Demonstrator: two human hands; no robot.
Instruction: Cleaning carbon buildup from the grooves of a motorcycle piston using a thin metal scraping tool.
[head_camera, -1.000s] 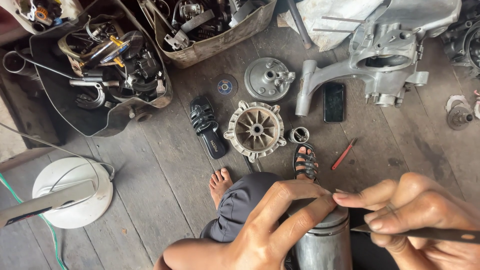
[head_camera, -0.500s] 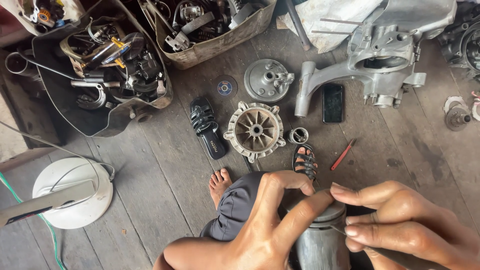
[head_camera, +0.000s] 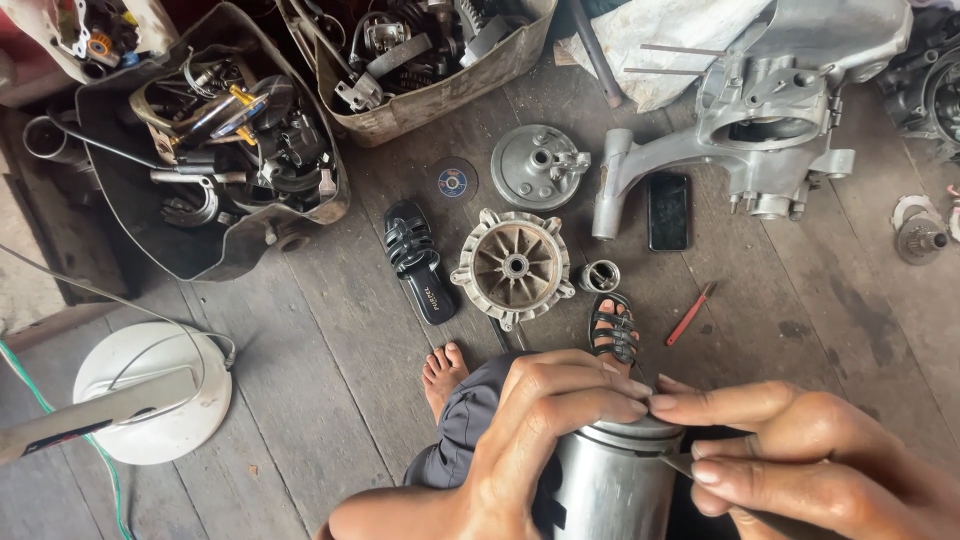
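My left hand (head_camera: 545, 430) grips a grey metal cylinder, a piston-like part (head_camera: 610, 485), at the bottom middle, with the fingers curled over its top edge. My right hand (head_camera: 800, 455) pinches a thin dark tool (head_camera: 720, 495) whose tip rests against the cylinder's upper right side. The fingertips of both hands nearly meet above the rim. Below them I see my bare foot (head_camera: 442, 372) and my other foot in a black sandal (head_camera: 613, 328) on the plank floor.
A round finned hub (head_camera: 513, 267), a small ring (head_camera: 600, 276), a grey cover plate (head_camera: 538, 166), an engine casing (head_camera: 760, 120), a phone (head_camera: 668, 211), a red tool (head_camera: 690, 313), a loose black sandal (head_camera: 420, 260), bins of parts (head_camera: 230, 150) and a white round object (head_camera: 150, 405) lie about.
My right hand has moved left and closed in on the cylinder's top. The left fingers have shifted over the rim. The view sits slightly closer.
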